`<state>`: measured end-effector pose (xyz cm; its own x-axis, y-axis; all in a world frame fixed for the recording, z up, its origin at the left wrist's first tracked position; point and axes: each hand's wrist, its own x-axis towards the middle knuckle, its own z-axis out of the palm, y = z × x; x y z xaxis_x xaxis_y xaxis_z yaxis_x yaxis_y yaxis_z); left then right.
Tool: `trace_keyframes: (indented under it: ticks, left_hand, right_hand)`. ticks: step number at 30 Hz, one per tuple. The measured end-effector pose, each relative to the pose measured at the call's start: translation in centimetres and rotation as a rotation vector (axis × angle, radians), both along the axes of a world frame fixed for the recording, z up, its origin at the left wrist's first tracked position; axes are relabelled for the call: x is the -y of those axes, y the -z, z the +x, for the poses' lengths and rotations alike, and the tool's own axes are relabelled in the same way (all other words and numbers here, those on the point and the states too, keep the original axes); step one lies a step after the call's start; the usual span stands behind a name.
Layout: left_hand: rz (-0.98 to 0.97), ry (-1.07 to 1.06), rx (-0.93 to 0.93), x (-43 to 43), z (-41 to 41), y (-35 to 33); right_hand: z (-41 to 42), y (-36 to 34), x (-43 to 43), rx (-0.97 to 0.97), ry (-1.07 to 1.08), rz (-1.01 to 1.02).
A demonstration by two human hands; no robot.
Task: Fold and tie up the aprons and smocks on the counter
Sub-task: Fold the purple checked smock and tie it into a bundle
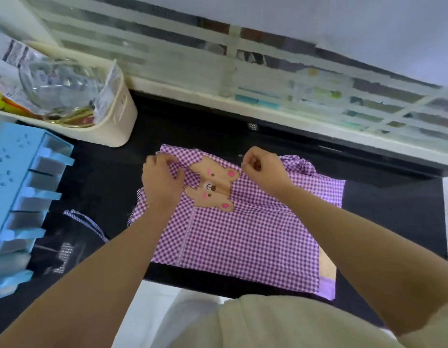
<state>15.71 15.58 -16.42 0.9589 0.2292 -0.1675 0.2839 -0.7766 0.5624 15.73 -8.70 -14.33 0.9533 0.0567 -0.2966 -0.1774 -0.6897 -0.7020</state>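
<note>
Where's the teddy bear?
In the head view, the teddy bear is on the purple checked smock in the middle of the counter, between the left hand and right hand.

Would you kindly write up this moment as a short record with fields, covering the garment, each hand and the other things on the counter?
Garment: purple gingham smock, bear patch facing up, spread on the black counter
Left hand: grips the smock's far edge, left of the bear patch
Right hand: pinches the far edge, right of the bear patch
Beside it, left: blue rack; cream basket holding a glass bowl
</note>
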Motion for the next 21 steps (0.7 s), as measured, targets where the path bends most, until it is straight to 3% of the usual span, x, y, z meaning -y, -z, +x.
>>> trace_keyframes:
  ticks: [4, 8, 13, 21]
  left_hand:
    - [0.225, 0.362, 0.246, 2.1, -0.6, -0.1]
    - [0.324, 0.626, 0.071, 4.3, -0.8, -0.1]
    - [0.402, 0.672, 0.037, 6.1, -0.9, 0.0]
    - [0.517, 0.654, 0.075, 7.7, 0.2, 1.2]
  right_hand:
    - [-2.9, 0.2, 1.7, 0.162, -0.029, -0.144]
    - [-5.0, 0.3, 3.9, 0.207, -0.064, -0.243]
    - [-6.8, 1.3, 6.9, -0.011, -0.097, -0.395]
    - [-7.0, 1.9, 9.5, 0.045, 0.038, -0.329]
